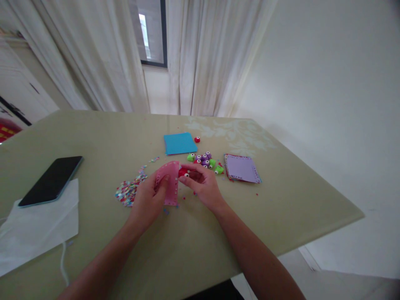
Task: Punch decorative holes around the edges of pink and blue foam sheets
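A pink sheet (171, 191) with small holes punched along its edges is gripped in my left hand (146, 202), thumb on its face; the sheet looks bent. My right hand (204, 185) pinches a small red hole punch (183, 171) with googly eyes at the sheet's right edge. Fingers hide part of the punch. Just beyond my right hand lie several similar punches (206, 157) in green, purple and red. A heap of coloured paper bits (126, 193) is beside my left hand, with loose bits scattered under the sheet.
Blue sheets (180, 143) lie farther back, with one red punch (197, 139) beside them. To the right is a stack of hole-edged sheets, purple (243, 168) on top. A phone (51, 179) rests partly on white paper (59, 225) at left, near a white cable (63, 262).
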Available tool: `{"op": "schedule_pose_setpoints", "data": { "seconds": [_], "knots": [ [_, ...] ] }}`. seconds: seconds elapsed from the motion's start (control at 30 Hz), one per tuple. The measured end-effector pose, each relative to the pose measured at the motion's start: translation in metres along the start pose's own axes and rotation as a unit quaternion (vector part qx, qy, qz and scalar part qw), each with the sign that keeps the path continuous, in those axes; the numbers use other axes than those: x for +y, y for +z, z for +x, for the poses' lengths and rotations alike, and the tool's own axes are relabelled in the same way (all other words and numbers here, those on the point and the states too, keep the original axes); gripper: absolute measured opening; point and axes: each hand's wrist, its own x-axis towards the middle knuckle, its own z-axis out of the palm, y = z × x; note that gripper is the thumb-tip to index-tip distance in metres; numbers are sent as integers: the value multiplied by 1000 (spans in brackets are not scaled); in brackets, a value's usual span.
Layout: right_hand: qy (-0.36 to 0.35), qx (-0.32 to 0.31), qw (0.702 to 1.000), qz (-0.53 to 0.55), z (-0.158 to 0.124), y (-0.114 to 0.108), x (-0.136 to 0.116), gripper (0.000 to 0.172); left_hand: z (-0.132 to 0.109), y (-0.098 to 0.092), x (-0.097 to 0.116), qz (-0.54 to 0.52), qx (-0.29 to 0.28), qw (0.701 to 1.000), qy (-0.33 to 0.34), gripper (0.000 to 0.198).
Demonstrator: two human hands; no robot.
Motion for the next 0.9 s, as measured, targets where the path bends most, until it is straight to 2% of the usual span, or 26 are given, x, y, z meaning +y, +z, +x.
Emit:
{"op": "schedule_pose_setpoints", "data": {
  "seconds": [0.1, 0.23, 0.37, 0.53, 0.7, 0.9],
  "knots": [
    [-1, 4, 1000, -2, 0, 1, 1, 47, 1, 0, 0, -1, 2, 1000, -3, 22],
    [22, 14, 1000, 7, 2, 0, 5, 51, 2, 0, -1, -16, -23, 1000, 3, 22],
    [50, 13, 996, 67, 5, -2, 7, 47, 2, 1, 0, -44, -45, 998, -11, 22],
    [61, 18, 996, 69, 6, -2, 7, 39, 0, 6, -1, -83, -77, 993, -38, 25],
    [65, 22, 994, 80, 5, 0, 9, 43, -1, 11, -8, -107, -117, 986, -43, 29],
    [68, 20, 994, 81, 4, 0, 8, 45, 0, 10, -4, -129, -127, 980, -80, 32]
  ]
}}
